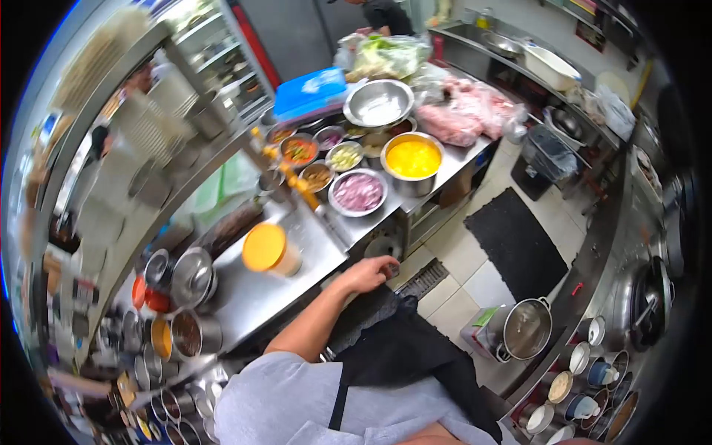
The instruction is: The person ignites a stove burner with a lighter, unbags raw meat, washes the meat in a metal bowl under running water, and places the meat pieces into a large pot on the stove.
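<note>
My left hand [368, 274] reaches forward over the floor, beside the edge of the steel counter [319, 248]. Its fingers are curled, and a small, partly see-through thing seems to be at the fingertips, too blurred to name. Closest on the counter is a tub with an orange lid [265, 248]. Beyond the hand are a bowl of chopped purple onion [358, 193] and a pot of yellow liquid [412, 157]. Only a bit of skin at the lower edge may belong to my right arm; my right hand is out of view.
Bowls of cut vegetables [300, 150], an empty metal bowl [378, 103], a blue-lidded box [310, 93] and bagged raw meat [467, 111] crowd the counter. A black mat [517, 245] lies on the floor near a large pot [527, 328]. Another person [387, 16] stands at the back.
</note>
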Tool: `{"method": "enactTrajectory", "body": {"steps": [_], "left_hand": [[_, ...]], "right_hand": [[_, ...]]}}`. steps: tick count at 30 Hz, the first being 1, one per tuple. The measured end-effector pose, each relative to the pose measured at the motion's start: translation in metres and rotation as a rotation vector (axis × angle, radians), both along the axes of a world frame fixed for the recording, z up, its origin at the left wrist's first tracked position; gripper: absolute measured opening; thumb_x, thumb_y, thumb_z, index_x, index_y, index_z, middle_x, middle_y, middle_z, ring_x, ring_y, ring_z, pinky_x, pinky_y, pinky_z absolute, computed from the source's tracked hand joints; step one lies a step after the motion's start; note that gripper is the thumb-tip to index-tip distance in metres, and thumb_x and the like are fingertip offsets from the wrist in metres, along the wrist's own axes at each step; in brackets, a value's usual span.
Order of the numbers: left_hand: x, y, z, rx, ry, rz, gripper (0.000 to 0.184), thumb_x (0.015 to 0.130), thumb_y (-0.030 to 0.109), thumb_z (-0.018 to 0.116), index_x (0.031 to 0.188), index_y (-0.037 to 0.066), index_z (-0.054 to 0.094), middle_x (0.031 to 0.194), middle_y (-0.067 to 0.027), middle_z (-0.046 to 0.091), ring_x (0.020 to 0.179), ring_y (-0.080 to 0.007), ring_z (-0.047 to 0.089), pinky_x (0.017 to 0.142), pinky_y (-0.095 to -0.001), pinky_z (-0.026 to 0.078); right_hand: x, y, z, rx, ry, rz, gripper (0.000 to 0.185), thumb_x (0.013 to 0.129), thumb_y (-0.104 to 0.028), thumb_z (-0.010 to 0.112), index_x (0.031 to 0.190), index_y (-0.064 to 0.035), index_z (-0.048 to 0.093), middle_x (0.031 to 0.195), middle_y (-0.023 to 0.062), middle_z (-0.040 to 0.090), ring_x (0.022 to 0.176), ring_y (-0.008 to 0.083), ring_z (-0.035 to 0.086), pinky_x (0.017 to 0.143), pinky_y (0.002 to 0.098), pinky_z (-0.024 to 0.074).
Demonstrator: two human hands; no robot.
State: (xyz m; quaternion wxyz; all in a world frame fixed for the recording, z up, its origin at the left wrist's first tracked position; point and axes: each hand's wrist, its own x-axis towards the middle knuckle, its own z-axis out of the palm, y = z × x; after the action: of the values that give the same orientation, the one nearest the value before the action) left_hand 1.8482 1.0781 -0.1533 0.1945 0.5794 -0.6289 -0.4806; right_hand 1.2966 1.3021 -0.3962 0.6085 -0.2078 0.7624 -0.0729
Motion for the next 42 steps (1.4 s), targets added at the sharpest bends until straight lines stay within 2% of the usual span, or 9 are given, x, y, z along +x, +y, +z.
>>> {"method": "enactTrajectory", "body": {"steps": [4, 9, 18, 25, 27, 30, 33, 38, 42], "left_hand": [[-0.062, -0.096, 0.003, -0.004, 0.065, -0.354, 0.047, 0.080, 0.000, 0.050, 0.126, 0.005, 0.051, 0.108, -0.0149, 0.066, 0.102, -0.0279, 0.063, 0.089, -0.0373, 0.049], [-0.134, -0.217, -0.011, 0.080, 0.050, -0.561, 0.048, 0.081, -0.006, 0.046, 0.128, 0.004, 0.050, 0.114, -0.0159, 0.064, 0.105, -0.0223, 0.062, 0.090, -0.0327, 0.048], [-0.248, -0.394, -0.033, 0.283, 0.005, -0.663, 0.055, 0.076, -0.013, 0.042, 0.129, 0.002, 0.048, 0.105, -0.0117, 0.063, 0.091, -0.0172, 0.062, 0.083, -0.0294, 0.049], [-0.341, -0.516, -0.010, 0.481, -0.108, -0.660, 0.049, 0.078, -0.006, 0.045, 0.126, -0.001, 0.049, 0.103, -0.0143, 0.063, 0.089, -0.0201, 0.062, 0.080, -0.0299, 0.051], [-0.356, -0.567, -0.023, 0.409, -0.148, -0.678, 0.049, 0.077, -0.006, 0.044, 0.126, -0.001, 0.049, 0.104, -0.0139, 0.062, 0.088, -0.0197, 0.062, 0.080, -0.0295, 0.051], [-0.405, -0.638, -0.022, 0.335, -0.187, -0.690, 0.052, 0.074, -0.006, 0.042, 0.125, -0.001, 0.049, 0.103, -0.0131, 0.061, 0.087, -0.0182, 0.061, 0.080, -0.0285, 0.050], [-0.465, -0.718, -0.041, 0.412, -0.180, -0.755, 0.050, 0.076, -0.005, 0.046, 0.125, 0.000, 0.050, 0.099, -0.0099, 0.064, 0.083, -0.0146, 0.061, 0.076, -0.0271, 0.051], [-0.649, -0.824, -0.082, 0.217, -0.117, -1.176, 0.044, 0.081, -0.007, 0.045, 0.125, -0.001, 0.050, 0.097, -0.0085, 0.063, 0.074, -0.0124, 0.058, 0.063, -0.0245, 0.047], [-0.824, -0.834, -0.049, 0.476, 0.159, -1.332, 0.045, 0.084, -0.005, 0.052, 0.128, 0.003, 0.050, 0.108, -0.0113, 0.062, 0.087, -0.0145, 0.058, 0.073, -0.0260, 0.048]], "right_hand": [[0.014, -0.101, 0.037, -0.103, 0.106, 0.076, 0.025, 0.090, -0.015, 0.041, 0.075, -0.0064, 0.058, 0.061, 0.0112, 0.056, 0.050, 0.0209, 0.055, 0.042, 0.0407, 0.0422], [-0.018, -0.213, 0.052, -0.542, 0.205, -0.147, 0.027, 0.085, -0.013, 0.059, 0.110, -0.0036, 0.059, 0.068, 0.0055, 0.059, 0.044, 0.0133, 0.050, 0.038, 0.0308, 0.0384], [-0.054, -0.337, -0.015, -0.545, 0.387, -0.002, 0.038, 0.080, -0.020, 0.060, 0.116, -0.0072, 0.060, 0.105, 0.0190, 0.065, 0.096, 0.0340, 0.063, 0.085, 0.0417, 0.0493], [-0.132, -0.474, 0.012, -0.655, 0.272, 0.024, 0.039, 0.082, -0.022, 0.060, 0.119, -0.0111, 0.058, 0.096, 0.0161, 0.066, 0.088, 0.0301, 0.065, 0.080, 0.0417, 0.0506], [-0.179, -0.521, 0.026, -0.713, 0.322, -0.050, 0.036, 0.085, -0.020, 0.061, 0.119, -0.0107, 0.057, 0.085, 0.0126, 0.065, 0.070, 0.0251, 0.063, 0.063, 0.0399, 0.0513], [-0.267, -0.592, 0.091, -0.758, -0.149, -0.764, 0.044, 0.091, -0.020, 0.056, 0.132, -0.0084, 0.046, 0.073, 0.0047, 0.061, 0.051, 0.0109, 0.053, 0.041, 0.0271, 0.0427], [-0.359, -0.643, 0.133, -1.005, -0.203, -1.406, 0.042, 0.094, -0.031, 0.054, 0.126, -0.0056, 0.046, 0.074, 0.0066, 0.062, 0.049, 0.0124, 0.054, 0.037, 0.0254, 0.0401], [-0.480, -0.673, 0.175, -1.211, -0.126, -1.961, 0.061, 0.094, -0.049, 0.051, 0.132, -0.0024, 0.039, 0.111, 0.0185, 0.061, 0.095, 0.0273, 0.062, 0.079, 0.0400, 0.0513], [-0.548, -0.697, 0.207, -1.266, -0.061, -2.173, 0.087, 0.089, -0.054, 0.056, 0.150, -0.0163, 0.007, 0.143, 0.0280, 0.034, 0.126, 0.0429, 0.043, 0.099, 0.0561, 0.0406]]}}
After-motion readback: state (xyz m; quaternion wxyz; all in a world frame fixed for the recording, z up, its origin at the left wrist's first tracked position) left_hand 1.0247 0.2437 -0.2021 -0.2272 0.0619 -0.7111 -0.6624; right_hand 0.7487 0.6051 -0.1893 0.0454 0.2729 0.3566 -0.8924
